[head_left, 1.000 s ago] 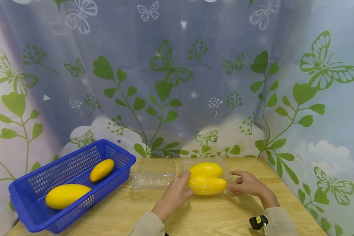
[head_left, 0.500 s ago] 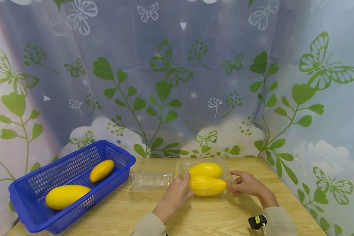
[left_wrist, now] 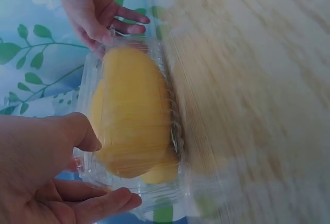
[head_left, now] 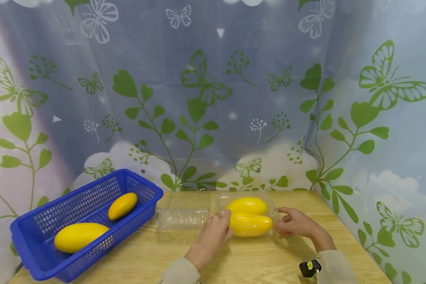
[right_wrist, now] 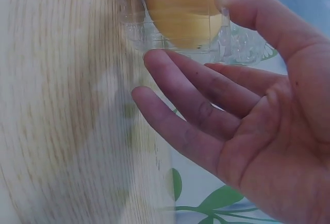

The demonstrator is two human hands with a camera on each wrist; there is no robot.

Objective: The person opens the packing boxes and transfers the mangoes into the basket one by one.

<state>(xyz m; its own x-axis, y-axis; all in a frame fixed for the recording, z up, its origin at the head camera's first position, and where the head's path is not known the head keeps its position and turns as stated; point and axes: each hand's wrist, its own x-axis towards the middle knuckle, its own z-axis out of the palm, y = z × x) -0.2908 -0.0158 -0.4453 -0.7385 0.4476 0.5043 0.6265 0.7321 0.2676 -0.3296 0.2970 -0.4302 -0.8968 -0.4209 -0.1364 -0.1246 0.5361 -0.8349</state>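
Two yellow mango-like fruits, a near one (head_left: 251,226) and a far one (head_left: 248,205), lie side by side in a clear plastic clamshell box (left_wrist: 174,126). My left hand (head_left: 212,236) pinches the box's left end, thumb at the rim and fingers along the end wall. At the right end, my right hand (head_left: 299,225) holds the rim with its thumb and index finger. The other right fingers (right_wrist: 180,87) extend loosely below, apart from the box. Whether the lid is fastened cannot be told through the clear plastic.
A blue perforated basket (head_left: 32,262) stands at the left with a large yellow fruit (head_left: 81,237) and a smaller orange-yellow one (head_left: 122,206) inside. Beside my left hand lies another clear container (head_left: 182,219). A printed curtain (head_left: 213,130) hangs behind the wooden table (head_left: 262,264).
My left hand has shifted very slightly at the box's left end. The right hand, box and fruits hold nearly the same places.
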